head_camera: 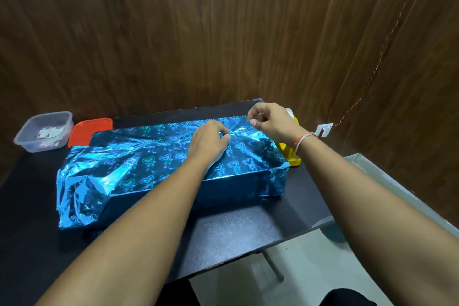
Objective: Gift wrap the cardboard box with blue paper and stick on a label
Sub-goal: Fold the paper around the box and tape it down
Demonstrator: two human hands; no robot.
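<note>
Forearms: two bare forearms are seen nearest, stretched from the bottom of the frame up to the middle.
Table: a flat black table (236, 231) is laid under everything.
Box: the long cardboard box covered in shiny blue paper with little hearts (159, 166) is set in the middle of the frame, on the table. The cardboard itself is hidden by the paper.
Left hand: the left hand (211, 141) is pressed down on top of the box, fingers bent onto the paper. The loose flap is probably being kept flat there.
Right hand: the right hand (268, 119) is held just above the far right corner of the box. Something small and clear is pinched between thumb and finger, likely a bit of tape meant for the flap.
Paper ends: the paper is left puffy and unfolded at both ends, so more folding is needed.
Yellow holder: a yellow plastic holder (289, 155) is kept just beside the box at the right, maybe for tape.
Tub: a clear plastic tub with small white pieces inside (44, 131) is placed at the left, near an orange plastic lid (87, 129). Labels may be kept in it.
</note>
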